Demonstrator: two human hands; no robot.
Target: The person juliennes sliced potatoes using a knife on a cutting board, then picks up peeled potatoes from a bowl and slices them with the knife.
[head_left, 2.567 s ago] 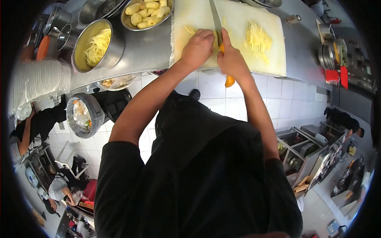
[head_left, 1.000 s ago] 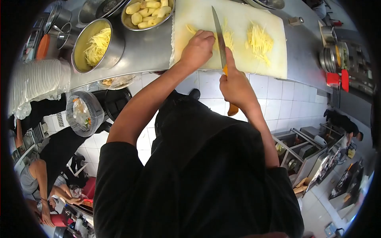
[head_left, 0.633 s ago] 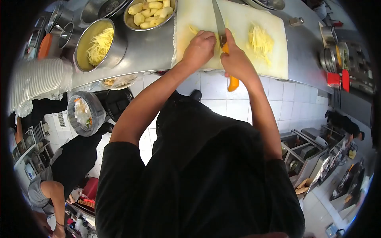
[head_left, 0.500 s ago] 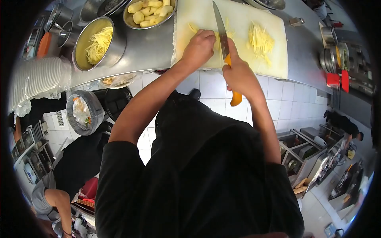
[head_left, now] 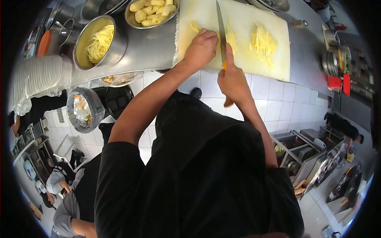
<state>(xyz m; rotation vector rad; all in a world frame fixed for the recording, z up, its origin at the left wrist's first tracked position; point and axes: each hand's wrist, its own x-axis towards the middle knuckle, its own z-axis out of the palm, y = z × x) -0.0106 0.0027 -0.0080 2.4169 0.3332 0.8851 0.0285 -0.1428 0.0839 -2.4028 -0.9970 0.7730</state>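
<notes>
Fingers of the left hand (head_left: 202, 47) bunched up, knife (head_left: 221, 25) just to their right

So the left fingers are curled in together, knuckles up, over the cutting board (head_left: 246, 10). Can't tell if they're clamped on a piece, since whatever's underneath is hidden. Right hand (head_left: 235, 81) is easier: fingers wrapped round the orange handle, index finger stretched straight out along the blade.

Key relation IMO: the blade sits just to the right of the left fingertips, no way to tell if they touch. Its long axis runs away from the body, tip at the far side and leaning a touch left, handle end hanging past the near edge of the bench (head_left: 145, 53). Left hand is the nearer one to the yellow slices (head_left: 195, 26) poking out past its far side.

Headcount: one knife, one board, two heaps of yellow shreds on it, a loose one (head_left: 231, 37) right of the blade and a fuller one (head_left: 263, 41) further right. Left of the board there's one steel pot (head_left: 120, 43) of shreds and one steel bowl (head_left: 128, 20) with roughly ten peeled potatoes (head_left: 152, 10), by the look of them. They overlap, so don't quote me.
</notes>
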